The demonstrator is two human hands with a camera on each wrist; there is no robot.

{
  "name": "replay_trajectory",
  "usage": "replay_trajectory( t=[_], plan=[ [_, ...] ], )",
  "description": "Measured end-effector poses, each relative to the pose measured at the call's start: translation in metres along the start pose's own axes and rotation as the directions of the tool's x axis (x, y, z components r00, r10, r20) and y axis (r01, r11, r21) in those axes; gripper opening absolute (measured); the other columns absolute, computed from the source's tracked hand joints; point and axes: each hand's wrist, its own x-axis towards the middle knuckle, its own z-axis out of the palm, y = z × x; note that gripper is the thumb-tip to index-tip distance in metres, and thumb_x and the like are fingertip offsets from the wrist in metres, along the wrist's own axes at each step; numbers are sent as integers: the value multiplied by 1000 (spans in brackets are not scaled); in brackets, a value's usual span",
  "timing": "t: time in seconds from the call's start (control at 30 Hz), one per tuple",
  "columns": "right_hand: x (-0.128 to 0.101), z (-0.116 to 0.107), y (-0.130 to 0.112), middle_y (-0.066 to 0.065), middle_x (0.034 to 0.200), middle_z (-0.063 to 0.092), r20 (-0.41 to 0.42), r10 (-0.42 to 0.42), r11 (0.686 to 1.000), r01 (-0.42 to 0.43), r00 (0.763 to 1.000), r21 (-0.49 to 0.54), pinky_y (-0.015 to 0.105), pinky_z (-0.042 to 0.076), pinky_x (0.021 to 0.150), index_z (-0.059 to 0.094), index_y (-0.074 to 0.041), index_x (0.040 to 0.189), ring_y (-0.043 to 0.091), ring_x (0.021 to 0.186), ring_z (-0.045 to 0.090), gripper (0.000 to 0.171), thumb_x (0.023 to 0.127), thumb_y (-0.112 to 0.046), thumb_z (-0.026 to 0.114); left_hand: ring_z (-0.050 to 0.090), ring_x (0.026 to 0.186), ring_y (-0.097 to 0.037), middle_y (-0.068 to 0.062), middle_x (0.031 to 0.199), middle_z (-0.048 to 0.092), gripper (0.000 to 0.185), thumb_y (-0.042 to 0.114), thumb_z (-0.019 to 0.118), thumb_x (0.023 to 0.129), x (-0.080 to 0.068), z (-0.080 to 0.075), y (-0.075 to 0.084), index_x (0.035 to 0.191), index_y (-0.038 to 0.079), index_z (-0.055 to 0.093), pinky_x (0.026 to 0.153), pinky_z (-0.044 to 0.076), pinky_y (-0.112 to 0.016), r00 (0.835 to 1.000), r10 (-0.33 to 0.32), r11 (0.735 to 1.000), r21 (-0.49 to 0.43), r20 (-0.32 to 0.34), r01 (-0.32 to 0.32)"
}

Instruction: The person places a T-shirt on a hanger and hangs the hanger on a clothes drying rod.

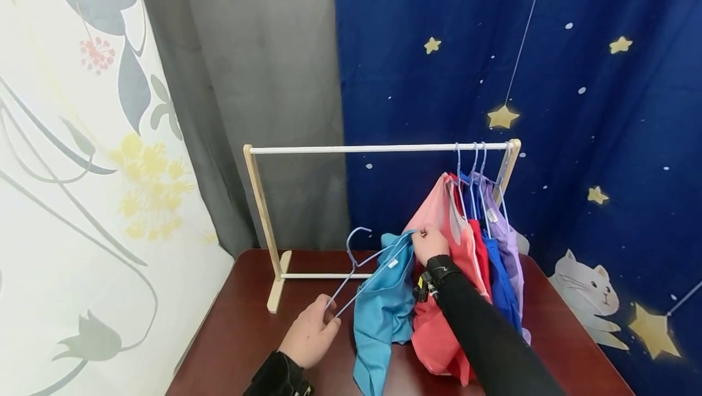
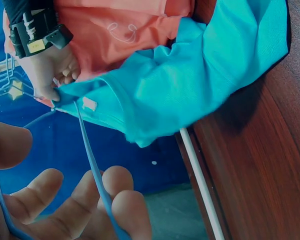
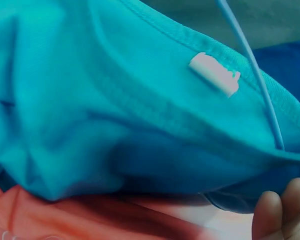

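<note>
Your left hand (image 1: 309, 336) grips the lower end of a blue wire hanger (image 1: 356, 268), fingers curled around the wire. Your right hand (image 1: 429, 243) pinches the collar of a teal garment (image 1: 381, 311) at the hanger's other end, just ahead of your left hand. The garment droops between your hands onto the dark wooden table (image 1: 230, 335). Right behind your right hand hangs a coral garment (image 1: 444, 335), then more clothes on a wooden rack (image 1: 378, 148).
</note>
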Motion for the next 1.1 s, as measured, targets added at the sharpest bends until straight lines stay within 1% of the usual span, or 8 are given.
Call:
replay_trajectory(
  t=[0.3, 0.4, 0.53, 0.63, 0.8, 0.9, 1.0, 1.1],
  plan=[
    [-1, 12, -3, 16, 100, 71, 28, -106, 994, 106, 994, -11, 46, 50, 86, 69, 0, 112, 33, 92, 65, 25, 97, -15, 57, 54, 75, -20, -2, 87, 55, 21, 20, 63, 97, 7, 4, 3, 111, 8, 54, 65, 46, -41, 999, -43, 999, -8, 30, 43],
    [-3, 12, -3, 13, 92, 70, 101, -139, 990, 137, 985, 24, 40, 52, 76, 70, 2, 115, 27, 80, 65, 27, 96, -10, 56, 54, 75, -21, -3, 87, 54, 20, 20, 64, 97, 10, 6, 3, 110, 9, 54, 65, 45, -41, 997, -56, 998, -14, 56, 57],
    [-6, 11, -6, 7, 79, 64, 226, -169, 985, 155, 959, 79, 32, 50, 63, 68, 4, 121, 18, 65, 61, 33, 91, -4, 57, 54, 75, -21, -4, 86, 53, 20, 20, 64, 96, 13, 10, 3, 109, 9, 54, 64, 45, -41, 996, -61, 998, -12, 66, 62],
    [-8, 10, -6, 3, 79, 58, 286, -250, 968, 248, 925, 43, 31, 46, 65, 68, 3, 121, 15, 66, 55, 36, 86, -1, 60, 54, 75, -21, -4, 86, 53, 20, 21, 64, 96, 15, 10, 3, 109, 9, 54, 65, 45, -41, 997, -52, 999, -6, 49, 52],
    [-11, 12, -5, 5, 83, 60, 293, -393, 901, 429, 872, -68, 37, 47, 73, 71, 3, 115, 21, 73, 55, 30, 86, -1, 67, 54, 77, -20, -3, 88, 54, 20, 21, 64, 96, 20, 10, 3, 109, 9, 54, 66, 45, -41, 999, -40, 999, -2, 35, 40],
    [-13, 13, -8, 5, 89, 62, 258, -491, 837, 533, 832, -124, 40, 50, 77, 75, -4, 112, 23, 81, 59, 23, 91, -6, 68, 54, 78, -20, -2, 90, 55, 20, 22, 63, 97, 23, 11, 3, 110, 10, 54, 68, 46, -41, 999, -37, 999, -5, 34, 38],
    [-16, 12, -13, 6, 97, 59, 238, -607, 750, 645, 759, -146, 40, 47, 83, 79, -12, 111, 25, 91, 57, 20, 94, -9, 69, 55, 79, -19, -2, 91, 56, 20, 22, 63, 98, 24, 11, 4, 111, 9, 54, 69, 47, -41, 998, -36, 999, -31, 43, 37],
    [-19, 10, -21, 8, 111, 62, 248, -682, 685, 720, 688, -113, 42, 45, 93, 79, -16, 113, 27, 106, 56, 21, 95, -13, 69, 55, 79, -19, -3, 90, 56, 20, 21, 61, 99, 26, 10, 5, 112, 8, 54, 69, 46, -40, 998, -25, 997, -76, 58, 30]
  ],
)
